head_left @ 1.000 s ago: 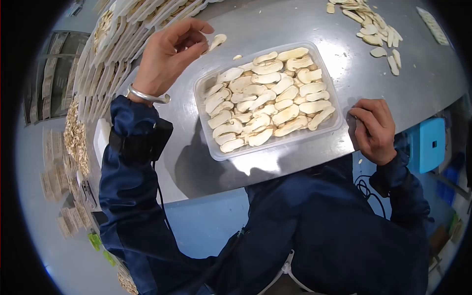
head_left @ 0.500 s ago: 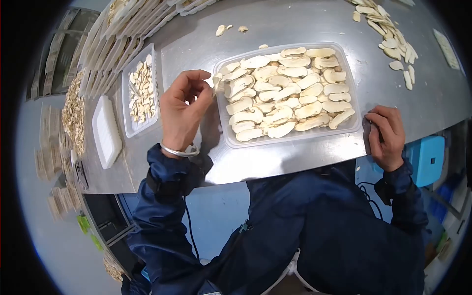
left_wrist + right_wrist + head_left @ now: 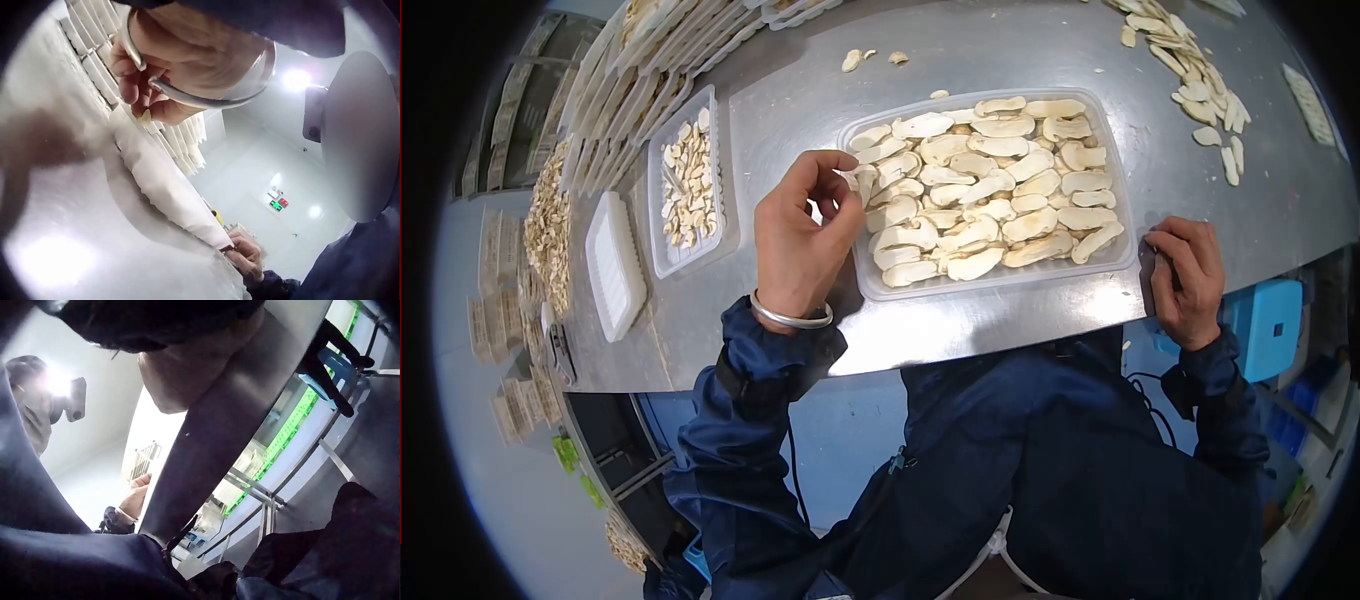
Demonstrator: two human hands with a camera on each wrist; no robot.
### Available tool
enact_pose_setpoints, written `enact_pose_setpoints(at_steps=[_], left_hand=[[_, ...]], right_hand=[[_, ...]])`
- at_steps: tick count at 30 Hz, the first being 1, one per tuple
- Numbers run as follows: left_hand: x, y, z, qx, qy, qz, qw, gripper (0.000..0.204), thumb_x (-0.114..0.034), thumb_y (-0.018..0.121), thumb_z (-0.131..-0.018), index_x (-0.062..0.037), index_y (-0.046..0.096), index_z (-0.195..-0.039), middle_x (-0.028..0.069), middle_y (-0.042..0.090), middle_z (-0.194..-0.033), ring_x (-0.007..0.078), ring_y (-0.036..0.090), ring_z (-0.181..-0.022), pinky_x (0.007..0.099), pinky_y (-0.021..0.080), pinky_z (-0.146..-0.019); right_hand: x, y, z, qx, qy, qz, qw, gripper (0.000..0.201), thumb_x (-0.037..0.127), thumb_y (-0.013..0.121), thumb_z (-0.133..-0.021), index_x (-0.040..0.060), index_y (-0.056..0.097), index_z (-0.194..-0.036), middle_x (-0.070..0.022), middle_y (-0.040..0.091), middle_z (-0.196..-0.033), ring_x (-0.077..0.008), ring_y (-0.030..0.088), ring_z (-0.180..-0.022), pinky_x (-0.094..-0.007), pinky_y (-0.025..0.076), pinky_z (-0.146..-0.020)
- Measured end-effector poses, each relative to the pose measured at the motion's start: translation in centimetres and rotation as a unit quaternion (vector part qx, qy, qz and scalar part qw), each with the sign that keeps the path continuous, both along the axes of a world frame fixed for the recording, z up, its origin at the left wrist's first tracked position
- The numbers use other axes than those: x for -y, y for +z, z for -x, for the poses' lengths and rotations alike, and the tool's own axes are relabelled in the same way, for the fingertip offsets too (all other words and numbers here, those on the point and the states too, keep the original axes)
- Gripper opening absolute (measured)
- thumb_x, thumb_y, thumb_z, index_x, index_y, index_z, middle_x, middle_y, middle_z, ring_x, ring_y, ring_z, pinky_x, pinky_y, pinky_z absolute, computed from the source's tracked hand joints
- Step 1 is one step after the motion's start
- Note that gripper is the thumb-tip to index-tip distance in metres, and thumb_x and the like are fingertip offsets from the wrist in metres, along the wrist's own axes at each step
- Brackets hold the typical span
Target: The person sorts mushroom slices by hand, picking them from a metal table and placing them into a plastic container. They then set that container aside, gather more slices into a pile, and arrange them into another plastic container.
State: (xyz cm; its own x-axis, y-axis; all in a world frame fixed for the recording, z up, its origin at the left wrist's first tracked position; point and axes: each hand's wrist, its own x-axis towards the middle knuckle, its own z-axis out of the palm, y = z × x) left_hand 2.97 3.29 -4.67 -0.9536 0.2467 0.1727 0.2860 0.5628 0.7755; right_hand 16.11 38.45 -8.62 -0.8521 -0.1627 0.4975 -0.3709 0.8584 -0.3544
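Observation:
My left hand [image 3: 805,235] is at the left end of a clear plastic tray [image 3: 990,285]. Between thumb and fingertips it pinches a pale mushroom slice [image 3: 862,184], which overlaps the tray's left rim in the head view. Rows of mushroom slices [image 3: 980,190] fill the tray, lying flat and close together. In the left wrist view, a small bit of the pinched slice [image 3: 145,119] shows at the fingertips. At the table's front edge, right of the tray, my right hand [image 3: 1188,275] rests with loosely curled fingers, holding nothing visible.
Left of my left hand stand a tray [image 3: 718,190] of small mushroom pieces and a white ribbed tray [image 3: 615,270]. Loaded trays [image 3: 630,90] are stacked at the back left. Loose slices [image 3: 1190,85] lie in a pile at the back right. A few bits [image 3: 853,60] lie behind the tray.
My left hand has come from behind the tray's left corner toward me, to the left rim, with the mushroom slice in its fingers. The right hand has stayed at the table edge.

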Motion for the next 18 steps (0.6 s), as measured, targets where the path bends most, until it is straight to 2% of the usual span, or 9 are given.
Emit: enact_pose_setpoints(at_steps=[4,7,8,12,15,16,18], left_hand=[[0.0,0.1,0.1,-0.046,0.000,0.054,0.998,0.019,-0.003,0.063,-0.080,-0.0012,0.063,-0.098,-0.0005,0.056,-0.074,0.0068,0.048,-0.066,0.0211,0.041,-0.060],[0.7,-0.3,-0.1,-0.016,0.009,-0.009,1.000,0.018,-0.004,0.064,-0.081,-0.0010,0.063,-0.098,0.0004,0.055,-0.076,0.0078,0.047,-0.067,0.0219,0.041,-0.060],[0.8,0.0,-0.4,-0.007,0.011,0.005,1.000,0.016,-0.004,0.064,-0.082,-0.0005,0.063,-0.098,0.0008,0.054,-0.077,0.0087,0.046,-0.067,0.0225,0.040,-0.060],[1.3,0.0,-0.7,-0.020,-0.022,0.016,0.999,0.015,-0.002,0.064,-0.082,-0.0006,0.065,-0.097,0.0013,0.050,-0.078,0.0095,0.047,-0.068,0.0234,0.039,-0.062],[2.0,0.8,0.7,-0.079,-0.031,0.059,0.995,0.018,-0.001,0.064,-0.081,-0.0026,0.068,-0.099,0.0015,0.051,-0.078,0.0100,0.047,-0.068,0.0245,0.039,-0.062],[1.7,1.5,1.0,-0.095,-0.052,0.073,0.991,0.020,0.000,0.064,-0.081,-0.0046,0.071,-0.100,0.0033,0.051,-0.079,0.0127,0.050,-0.069,0.0264,0.041,-0.062],[1.2,1.8,1.3,-0.106,-0.087,0.095,0.986,0.022,0.002,0.063,-0.082,-0.0056,0.071,-0.101,0.0027,0.051,-0.081,0.0125,0.049,-0.071,0.0259,0.041,-0.064]], right_hand=[[0.1,0.0,0.0,0.002,0.000,0.000,1.000,0.025,-0.008,0.057,-0.071,-0.0030,0.063,-0.094,-0.0147,0.060,-0.096,-0.0286,0.056,-0.083,-0.0360,0.047,-0.072],[0.0,-0.1,0.0,0.001,-0.003,0.000,1.000,0.025,-0.008,0.057,-0.071,-0.0030,0.063,-0.094,-0.0147,0.060,-0.096,-0.0287,0.056,-0.083,-0.0359,0.048,-0.072],[0.0,-0.1,0.0,0.000,-0.003,0.000,1.000,0.025,-0.008,0.057,-0.071,-0.0030,0.063,-0.094,-0.0148,0.060,-0.096,-0.0287,0.056,-0.083,-0.0359,0.048,-0.072],[0.1,0.0,0.1,-0.001,0.000,-0.001,1.000,0.025,-0.008,0.057,-0.071,-0.0031,0.063,-0.094,-0.0149,0.060,-0.096,-0.0290,0.056,-0.083,-0.0361,0.048,-0.073],[0.1,0.1,0.0,0.000,-0.001,0.000,1.000,0.025,-0.008,0.057,-0.070,-0.0032,0.063,-0.094,-0.0149,0.060,-0.096,-0.0293,0.056,-0.083,-0.0363,0.048,-0.073],[0.1,0.1,0.0,0.002,-0.001,0.000,1.000,0.025,-0.008,0.057,-0.070,-0.0033,0.063,-0.094,-0.0150,0.060,-0.096,-0.0294,0.056,-0.083,-0.0363,0.048,-0.073],[0.2,0.2,0.1,0.001,-0.001,0.002,1.000,0.025,-0.008,0.057,-0.070,-0.0034,0.063,-0.094,-0.0149,0.060,-0.096,-0.0295,0.056,-0.083,-0.0363,0.047,-0.073]])
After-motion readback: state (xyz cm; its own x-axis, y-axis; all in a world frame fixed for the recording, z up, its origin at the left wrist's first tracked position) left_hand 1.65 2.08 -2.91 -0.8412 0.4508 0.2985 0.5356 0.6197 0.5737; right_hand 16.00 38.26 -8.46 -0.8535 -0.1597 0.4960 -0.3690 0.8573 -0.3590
